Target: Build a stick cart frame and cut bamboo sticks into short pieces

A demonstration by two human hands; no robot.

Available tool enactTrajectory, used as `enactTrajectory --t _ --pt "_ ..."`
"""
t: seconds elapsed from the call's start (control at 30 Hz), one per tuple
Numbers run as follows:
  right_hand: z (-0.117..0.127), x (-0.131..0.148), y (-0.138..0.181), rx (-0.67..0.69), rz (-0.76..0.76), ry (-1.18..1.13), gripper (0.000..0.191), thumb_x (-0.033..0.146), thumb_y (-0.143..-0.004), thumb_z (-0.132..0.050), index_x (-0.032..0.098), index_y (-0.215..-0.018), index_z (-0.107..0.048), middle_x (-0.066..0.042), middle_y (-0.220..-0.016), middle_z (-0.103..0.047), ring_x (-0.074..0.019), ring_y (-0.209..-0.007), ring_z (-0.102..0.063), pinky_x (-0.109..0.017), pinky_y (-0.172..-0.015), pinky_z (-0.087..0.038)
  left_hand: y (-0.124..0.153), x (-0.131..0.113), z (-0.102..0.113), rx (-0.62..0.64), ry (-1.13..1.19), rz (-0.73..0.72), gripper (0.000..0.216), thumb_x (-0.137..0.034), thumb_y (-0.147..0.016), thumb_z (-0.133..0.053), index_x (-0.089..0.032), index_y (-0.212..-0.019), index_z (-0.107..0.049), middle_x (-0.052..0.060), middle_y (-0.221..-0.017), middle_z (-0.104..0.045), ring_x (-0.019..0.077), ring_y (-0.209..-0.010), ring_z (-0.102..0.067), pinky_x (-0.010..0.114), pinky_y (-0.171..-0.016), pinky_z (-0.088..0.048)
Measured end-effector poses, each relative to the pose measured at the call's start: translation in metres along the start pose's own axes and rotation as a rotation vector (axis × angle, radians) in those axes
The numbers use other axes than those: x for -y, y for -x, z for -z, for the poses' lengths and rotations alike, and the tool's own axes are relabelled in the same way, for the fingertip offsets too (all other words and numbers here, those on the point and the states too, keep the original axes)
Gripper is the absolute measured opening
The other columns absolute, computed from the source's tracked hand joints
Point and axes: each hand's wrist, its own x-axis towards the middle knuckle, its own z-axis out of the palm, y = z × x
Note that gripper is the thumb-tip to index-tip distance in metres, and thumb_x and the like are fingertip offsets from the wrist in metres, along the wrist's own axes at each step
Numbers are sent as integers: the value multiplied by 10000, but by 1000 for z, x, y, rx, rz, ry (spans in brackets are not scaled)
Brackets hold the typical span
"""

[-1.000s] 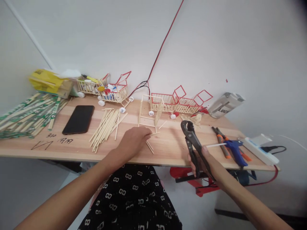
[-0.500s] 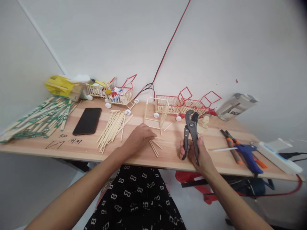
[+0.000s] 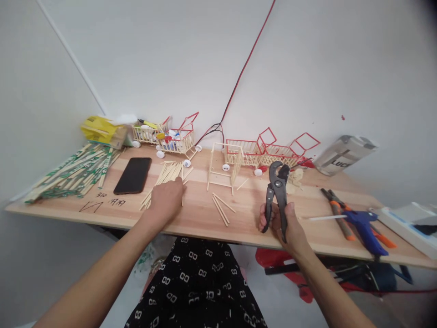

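Observation:
My right hand (image 3: pixel 292 230) is wrapped round the handles of a black pipe cutter (image 3: pixel 278 193), held upright above the table's front part with its curved jaw at the top. On the left, my left hand (image 3: pixel 165 197) lies over a pile of thin wooden sticks (image 3: pixel 166 175), its fingers curled down and partly hidden. What they hold, if anything, does not show. Several cut sticks (image 3: pixel 221 208) lie loose between the two hands. Behind them stands a bare wooden stick frame (image 3: pixel 220 173), with one slatted side.
Small stick carts with red handles (image 3: pixel 242 152) and filled carts (image 3: pixel 175 141) line the wall. A phone (image 3: pixel 133 175), packaged chopsticks (image 3: pixel 75 175) and a yellow bag (image 3: pixel 99 130) are left. Pliers (image 3: pixel 337 216), a blue glue gun (image 3: pixel 365 228) and a LUCH-marked bag (image 3: pixel 344 155) are right.
My left hand has moved left from the loose cut sticks to the stick pile. The cutter remains in my right hand. The view has shifted slightly.

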Motion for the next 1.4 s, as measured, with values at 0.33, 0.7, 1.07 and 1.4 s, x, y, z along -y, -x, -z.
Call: enactTrajectory --t 0.33,0.7,1.07,1.4 --pt "-1 -1 2 -8 35 32 692 803 -793 -302 193 -918 -604 -72 -663 -648 -237 -621 -627 -337 -511 -477 -13 9 14 131 13 58 309 -55 -841 -337 -59 -1000 -602 249 -949 -685 352 -934 -667 395 -714 -483" --pt "0 -1 3 -25 38 -1 646 796 -783 -354 202 -861 -595 -72 -686 -647 -240 -648 -629 -339 -522 -488 10 36 -2 129 1586 115 211 -326 -813 -542 -160 -926 -477 45 -648 -666 141 -540 -588 242 -554 -444" --pt "-2 -1 3 -51 69 46 640 794 -785 -354 196 -814 -579 -79 -692 -642 -250 -704 -632 -351 -578 -499 24 -1 -4 118 1956 101 166 -272 -837 -572 -194 -889 -435 88 -874 -728 188 -857 -690 359 -857 -499" --pt "-1 -1 5 -50 56 67 652 792 -800 -304 198 -811 -574 -96 -717 -646 -264 -715 -630 -363 -578 -488 17 16 -2 -60 1565 154 191 -348 -841 -531 -208 -906 -419 119 -1025 -724 234 -1033 -650 374 -836 -492"
